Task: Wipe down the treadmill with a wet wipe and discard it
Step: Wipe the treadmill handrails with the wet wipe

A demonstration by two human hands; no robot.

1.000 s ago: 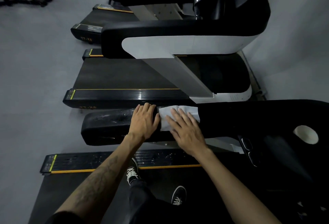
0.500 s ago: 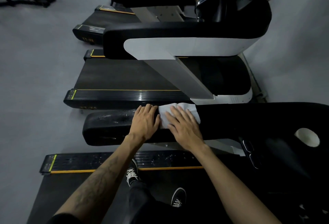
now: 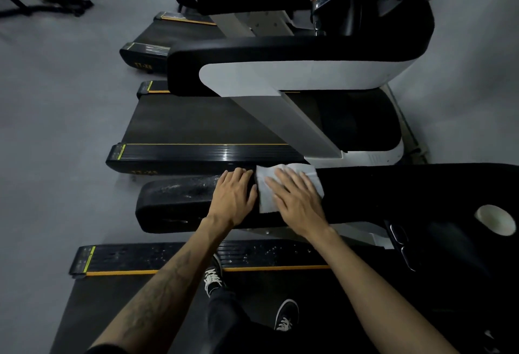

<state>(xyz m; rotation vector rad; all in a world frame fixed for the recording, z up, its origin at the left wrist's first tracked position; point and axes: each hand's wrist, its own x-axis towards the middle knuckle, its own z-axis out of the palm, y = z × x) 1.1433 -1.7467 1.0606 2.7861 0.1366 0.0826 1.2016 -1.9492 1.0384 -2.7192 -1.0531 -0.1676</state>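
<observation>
Two flat hands, right hand pressing white wipe on dusty blk handrail, left hand resting beside.

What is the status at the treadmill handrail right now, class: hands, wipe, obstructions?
Right hand flat, pressing wet wipe onto black handrail. Left hand flat on the rail beside the wipe. Speckled residue left of hands. Nothing blocking.

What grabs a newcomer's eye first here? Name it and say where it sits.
The white wet wipe stands out, spread on the black handrail at centre, pressed flat by the right hand. The left hand rests on the rail beside it. Far right, a pale round cup holder shows in the dark console.
</observation>
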